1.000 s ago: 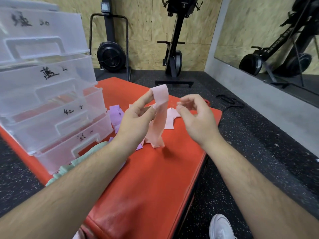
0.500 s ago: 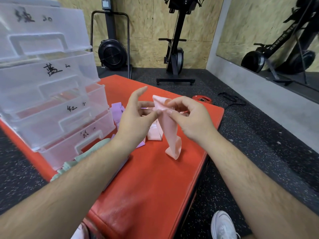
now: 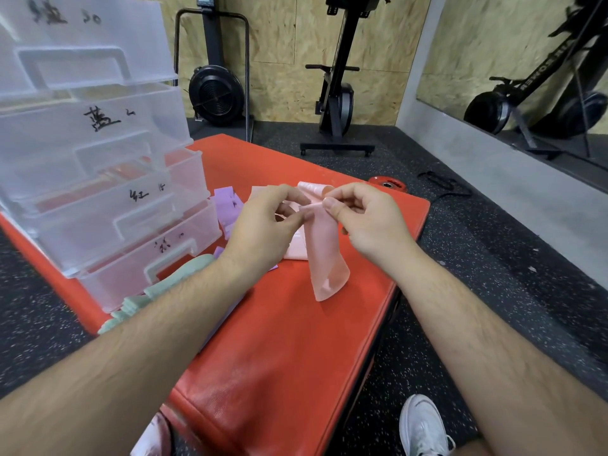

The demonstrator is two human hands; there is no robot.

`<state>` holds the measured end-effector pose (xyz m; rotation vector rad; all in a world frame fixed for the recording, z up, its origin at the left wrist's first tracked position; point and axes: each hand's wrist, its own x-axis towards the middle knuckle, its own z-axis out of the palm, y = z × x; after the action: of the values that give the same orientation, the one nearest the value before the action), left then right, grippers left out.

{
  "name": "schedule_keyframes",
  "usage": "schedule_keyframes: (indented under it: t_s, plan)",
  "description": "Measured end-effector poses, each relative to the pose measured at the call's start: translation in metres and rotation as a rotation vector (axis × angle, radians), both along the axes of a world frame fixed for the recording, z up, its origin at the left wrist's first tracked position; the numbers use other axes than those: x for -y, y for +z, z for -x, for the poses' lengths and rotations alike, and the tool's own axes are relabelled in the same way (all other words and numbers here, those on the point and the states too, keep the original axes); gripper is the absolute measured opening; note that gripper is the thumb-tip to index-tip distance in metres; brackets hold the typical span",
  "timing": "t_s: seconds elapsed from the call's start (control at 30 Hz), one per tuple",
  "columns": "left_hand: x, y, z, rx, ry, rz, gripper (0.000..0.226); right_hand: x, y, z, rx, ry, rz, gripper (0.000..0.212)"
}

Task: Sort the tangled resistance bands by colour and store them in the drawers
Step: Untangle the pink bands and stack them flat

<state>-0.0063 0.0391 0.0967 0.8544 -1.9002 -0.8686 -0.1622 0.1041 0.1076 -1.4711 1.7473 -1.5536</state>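
Note:
A pink resistance band (image 3: 324, 255) hangs as a loop over the red padded box (image 3: 279, 340). My left hand (image 3: 263, 225) and my right hand (image 3: 365, 218) both pinch its top end between thumb and fingers, close together. More pink bands (image 3: 294, 248) lie behind it on the box. Purple bands (image 3: 227, 202) lie left of my left hand. Green bands (image 3: 158, 291) sit by the lowest drawer. A clear plastic drawer unit (image 3: 98, 179) with handwritten labels stands at the left, with its lower drawers pulled out.
A red weight plate (image 3: 388, 184) lies on the black rubber floor past the box's far corner. Rowing machines (image 3: 339, 93) stand against the wooden wall. A mirror (image 3: 526, 77) fills the right wall. My white shoe (image 3: 424, 426) is at the box's right side.
The pink band came down from being held high by my left hand alone. My right hand closed in and now pinches its top end beside my left hand.

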Motion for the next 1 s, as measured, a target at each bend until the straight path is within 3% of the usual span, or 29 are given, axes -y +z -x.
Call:
schedule_keyframes:
  t_s: [0.13, 0.27, 0.33, 0.4, 0.5, 0.57, 0.7, 0.77, 0.83, 0.9, 0.97, 1.0]
  plan:
    - [0.006, -0.005, 0.000, 0.011, 0.053, 0.058, 0.007, 0.001, -0.006, 0.002, -0.143, -0.070, -0.018, 0.011]
    - [0.007, -0.002, 0.001, 0.014, 0.043, 0.087, 0.007, -0.003, -0.005, 0.003, -0.336, 0.009, -0.027, 0.038]
    - [0.007, -0.002, 0.001, 0.010, -0.004, 0.045, 0.012, -0.004, -0.006, 0.001, -0.360, 0.029, -0.017, 0.022]
    - [0.005, -0.003, 0.002, -0.042, -0.038, -0.075, 0.012, -0.004, -0.009, -0.004, -0.303, 0.024, 0.002, 0.008]
    - [-0.004, -0.002, 0.002, -0.188, -0.106, -0.408, 0.016, -0.002, -0.019, -0.016, -0.319, 0.035, 0.001, 0.009]
    - [-0.005, -0.006, -0.001, -0.226, -0.112, -0.515, 0.016, -0.001, -0.025, -0.023, -0.370, 0.105, -0.043, 0.012]
    - [0.002, -0.017, -0.019, -0.020, -0.016, -0.346, 0.013, -0.002, -0.027, -0.024, -0.193, 0.226, -0.098, 0.021]
    - [0.002, -0.019, -0.028, 0.023, -0.003, -0.292, 0.010, 0.002, -0.028, -0.018, -0.130, 0.187, -0.105, 0.032]
    - [0.000, -0.020, -0.036, 0.014, -0.048, -0.291, 0.009, 0.008, -0.031, -0.015, -0.098, 0.292, -0.198, 0.042]
    - [-0.004, -0.021, -0.044, 0.004, -0.094, -0.309, 0.009, 0.010, -0.038, -0.020, -0.068, 0.452, -0.295, 0.035]
    - [-0.005, -0.023, -0.052, 0.019, -0.075, -0.290, 0.009, 0.012, -0.046, -0.025, -0.119, 0.481, -0.360, 0.012]
    - [-0.004, -0.024, -0.056, 0.018, -0.056, -0.290, 0.008, 0.013, -0.048, -0.027, -0.140, 0.485, -0.373, 0.013]
